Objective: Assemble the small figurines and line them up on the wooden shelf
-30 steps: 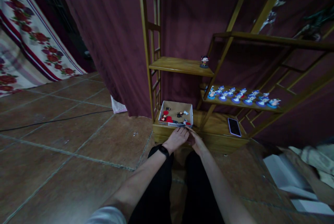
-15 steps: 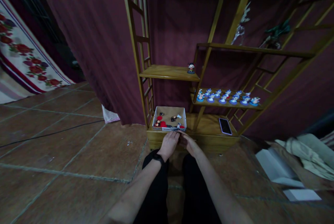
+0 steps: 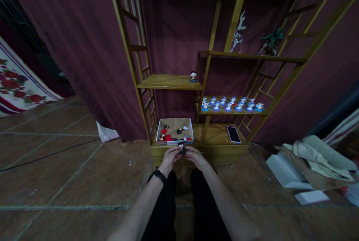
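Observation:
Between my two hands is a small dark-haired figurine (image 3: 181, 148), upright with its face outward. My left hand (image 3: 170, 157) grips it from the left with closed fingers; my right hand (image 3: 195, 156) grips it from the right near the base. Just beyond them, a shallow cardboard box (image 3: 185, 122) sits on the cabinet's bottom board and holds several loose figurine parts and red round pieces. A similar figurine (image 3: 193, 76) stands at the right end of the middle shelf (image 3: 168, 81).
Several blue-and-white figurines (image 3: 228, 106) stand in rows on the right shelf. A phone (image 3: 233, 134) lies on the bottom board. Higher up are a clear deer-like ornament (image 3: 238, 37) and a green one (image 3: 271, 42). White boxes (image 3: 288, 171) lie on the floor at right.
My hands have parted slightly and the figurine, hidden before, now shows between them. The view has shifted to the right, so the shelves appear further left.

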`<action>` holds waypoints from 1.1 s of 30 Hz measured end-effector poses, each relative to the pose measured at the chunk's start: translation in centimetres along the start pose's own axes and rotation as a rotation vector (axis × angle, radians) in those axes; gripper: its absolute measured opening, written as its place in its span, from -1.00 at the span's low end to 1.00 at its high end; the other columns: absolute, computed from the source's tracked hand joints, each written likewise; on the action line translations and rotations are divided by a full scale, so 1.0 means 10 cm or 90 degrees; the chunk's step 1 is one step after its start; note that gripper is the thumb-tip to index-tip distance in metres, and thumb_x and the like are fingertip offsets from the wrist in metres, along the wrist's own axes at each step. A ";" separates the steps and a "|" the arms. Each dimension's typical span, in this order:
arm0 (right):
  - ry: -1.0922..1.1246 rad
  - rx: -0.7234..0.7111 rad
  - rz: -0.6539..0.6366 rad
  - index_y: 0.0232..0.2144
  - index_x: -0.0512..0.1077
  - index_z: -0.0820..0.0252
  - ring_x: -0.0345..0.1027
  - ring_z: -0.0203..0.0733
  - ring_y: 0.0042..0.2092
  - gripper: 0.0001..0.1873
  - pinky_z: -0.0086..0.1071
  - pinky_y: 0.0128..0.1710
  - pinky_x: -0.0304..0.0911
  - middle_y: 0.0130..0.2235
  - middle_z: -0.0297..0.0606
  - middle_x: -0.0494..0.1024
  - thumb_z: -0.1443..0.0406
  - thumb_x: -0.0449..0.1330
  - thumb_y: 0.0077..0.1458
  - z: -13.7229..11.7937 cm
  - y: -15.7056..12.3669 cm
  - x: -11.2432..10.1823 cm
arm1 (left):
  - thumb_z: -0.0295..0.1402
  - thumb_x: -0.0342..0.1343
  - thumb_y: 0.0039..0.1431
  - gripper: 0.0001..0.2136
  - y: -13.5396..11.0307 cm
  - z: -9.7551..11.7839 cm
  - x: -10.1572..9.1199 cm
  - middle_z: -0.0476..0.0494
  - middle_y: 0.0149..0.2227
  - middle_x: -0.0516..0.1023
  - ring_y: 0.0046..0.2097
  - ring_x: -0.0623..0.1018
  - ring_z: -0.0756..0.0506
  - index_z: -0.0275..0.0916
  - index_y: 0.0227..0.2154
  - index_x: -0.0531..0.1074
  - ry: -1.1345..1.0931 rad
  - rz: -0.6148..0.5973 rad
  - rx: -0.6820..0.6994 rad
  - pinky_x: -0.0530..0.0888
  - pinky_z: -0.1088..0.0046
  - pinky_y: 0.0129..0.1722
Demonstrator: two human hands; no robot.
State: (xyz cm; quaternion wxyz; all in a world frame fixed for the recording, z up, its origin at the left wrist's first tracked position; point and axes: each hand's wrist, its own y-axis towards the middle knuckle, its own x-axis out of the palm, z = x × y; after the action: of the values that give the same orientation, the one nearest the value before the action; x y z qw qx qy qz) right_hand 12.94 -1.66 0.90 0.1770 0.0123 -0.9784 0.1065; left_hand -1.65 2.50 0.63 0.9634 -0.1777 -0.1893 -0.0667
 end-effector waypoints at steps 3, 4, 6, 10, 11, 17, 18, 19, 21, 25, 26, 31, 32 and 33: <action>-0.019 0.000 0.024 -0.25 0.43 0.10 0.40 -0.22 -0.26 -0.58 -0.32 -0.19 0.23 -0.28 -0.29 0.52 0.18 0.29 -0.28 0.00 0.01 0.05 | -0.50 0.22 -0.18 -0.87 0.03 -0.04 -0.04 -0.09 -0.55 0.51 -0.56 0.47 0.06 -0.33 -0.47 0.44 -0.028 0.004 -0.029 0.40 0.60 -0.52; -0.020 -0.001 0.027 -0.28 0.43 0.11 0.40 -0.23 -0.28 -0.59 -0.33 -0.21 0.24 -0.29 -0.29 0.52 0.18 0.29 -0.28 0.01 0.02 0.06 | -0.51 0.22 -0.18 -0.87 0.04 -0.05 -0.05 -0.09 -0.56 0.51 -0.56 0.47 0.07 -0.33 -0.47 0.45 -0.033 0.003 -0.033 0.40 0.60 -0.51; -0.020 -0.005 0.032 -0.33 0.44 0.13 0.40 -0.26 -0.34 -0.63 -0.35 -0.26 0.24 -0.35 -0.31 0.51 0.16 0.29 -0.28 0.02 0.05 0.08 | -0.50 0.23 -0.18 -0.86 0.06 -0.07 -0.06 -0.09 -0.54 0.52 -0.55 0.48 0.07 -0.33 -0.45 0.46 -0.035 -0.011 -0.034 0.42 0.59 -0.49; -0.042 -0.012 0.067 -0.46 0.41 0.16 0.36 -0.29 -0.42 -0.66 -0.39 -0.35 0.24 -0.46 -0.38 0.47 0.15 0.33 -0.36 0.08 0.14 0.09 | -0.48 0.28 -0.23 -0.83 0.09 -0.10 -0.08 -0.09 -0.52 0.53 -0.52 0.49 0.06 -0.33 -0.47 0.46 0.000 -0.048 -0.034 0.43 0.59 -0.46; -0.048 -0.013 0.075 -0.50 0.39 0.17 0.36 -0.28 -0.43 -0.67 -0.39 -0.37 0.24 -0.49 -0.39 0.46 0.15 0.33 -0.38 0.10 0.16 0.09 | -0.49 0.29 -0.25 -0.83 0.09 -0.11 -0.08 -0.09 -0.53 0.52 -0.53 0.48 0.07 -0.33 -0.49 0.46 0.012 -0.046 -0.034 0.43 0.59 -0.46; -0.069 -0.059 0.109 -0.57 0.36 0.19 0.33 -0.28 -0.43 -0.71 -0.42 -0.42 0.23 -0.52 -0.39 0.44 0.16 0.31 -0.36 0.16 0.22 0.10 | -0.48 0.31 -0.27 -0.83 0.12 -0.11 -0.10 -0.08 -0.55 0.52 -0.53 0.48 0.07 -0.34 -0.52 0.47 0.048 -0.021 -0.041 0.41 0.62 -0.50; -0.079 -0.068 0.110 -0.58 0.36 0.19 0.32 -0.29 -0.45 -0.73 -0.42 -0.43 0.22 -0.52 -0.39 0.43 0.17 0.30 -0.35 0.16 0.23 0.11 | -0.48 0.31 -0.27 -0.83 0.13 -0.10 -0.11 -0.09 -0.55 0.52 -0.53 0.48 0.07 -0.35 -0.52 0.48 0.050 -0.020 -0.045 0.41 0.62 -0.50; -0.088 -0.075 0.111 -0.58 0.36 0.19 0.32 -0.29 -0.45 -0.74 -0.42 -0.44 0.22 -0.53 -0.40 0.42 0.18 0.30 -0.35 0.16 0.23 0.12 | -0.48 0.31 -0.27 -0.83 0.13 -0.09 -0.11 -0.11 -0.54 0.53 -0.53 0.48 0.07 -0.35 -0.51 0.48 0.051 -0.019 -0.050 0.41 0.61 -0.50; -0.100 -0.088 0.119 -0.59 0.36 0.20 0.31 -0.30 -0.46 -0.76 -0.42 -0.45 0.22 -0.53 -0.40 0.42 0.19 0.29 -0.34 0.17 0.24 0.13 | -0.49 0.32 -0.28 -0.82 0.13 -0.07 -0.11 -0.12 -0.53 0.53 -0.54 0.48 0.07 -0.36 -0.51 0.49 0.047 -0.018 -0.060 0.41 0.60 -0.50; -0.120 -0.108 0.147 -0.60 0.37 0.20 0.31 -0.28 -0.48 -0.76 -0.41 -0.46 0.22 -0.54 -0.39 0.42 0.18 0.28 -0.34 0.18 0.27 0.15 | -0.50 0.32 -0.28 -0.83 0.12 -0.05 -0.09 -0.12 -0.55 0.53 -0.56 0.47 0.07 -0.37 -0.51 0.49 0.028 -0.012 -0.068 0.42 0.60 -0.51; -0.122 -0.110 0.147 -0.60 0.37 0.20 0.31 -0.28 -0.49 -0.75 -0.40 -0.46 0.22 -0.55 -0.39 0.42 0.17 0.28 -0.34 0.18 0.27 0.15 | -0.50 0.31 -0.27 -0.83 0.12 -0.05 -0.08 -0.12 -0.55 0.53 -0.56 0.47 0.07 -0.37 -0.51 0.50 0.021 -0.013 -0.066 0.42 0.61 -0.51; -0.100 -0.081 0.129 -0.56 0.39 0.19 0.35 -0.26 -0.46 -0.74 -0.40 -0.45 0.25 -0.49 -0.36 0.46 0.15 0.28 -0.33 0.16 0.25 0.14 | -0.54 0.28 -0.23 -0.85 0.15 -0.07 -0.09 -0.12 -0.54 0.53 -0.55 0.47 0.08 -0.36 -0.49 0.51 -0.007 -0.031 -0.065 0.41 0.64 -0.52; -0.096 -0.073 0.126 -0.55 0.39 0.19 0.35 -0.27 -0.46 -0.74 -0.41 -0.45 0.25 -0.49 -0.36 0.46 0.16 0.28 -0.33 0.15 0.23 0.13 | -0.55 0.28 -0.22 -0.86 0.16 -0.07 -0.10 -0.12 -0.53 0.53 -0.55 0.47 0.08 -0.36 -0.49 0.50 -0.008 -0.033 -0.071 0.41 0.64 -0.52; -0.094 -0.066 0.125 -0.54 0.39 0.19 0.36 -0.28 -0.45 -0.75 -0.42 -0.45 0.25 -0.48 -0.37 0.46 0.17 0.28 -0.33 0.14 0.22 0.13 | -0.56 0.27 -0.21 -0.86 0.16 -0.07 -0.11 -0.12 -0.53 0.53 -0.54 0.48 0.08 -0.36 -0.49 0.50 -0.008 -0.033 -0.077 0.41 0.63 -0.52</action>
State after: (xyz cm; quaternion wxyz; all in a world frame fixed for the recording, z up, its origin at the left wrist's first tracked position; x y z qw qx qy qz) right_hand 11.08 0.23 -0.38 0.0934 -0.0845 -0.9895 0.0712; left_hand -2.11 3.81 -0.90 0.9476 -0.2313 -0.1956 -0.1015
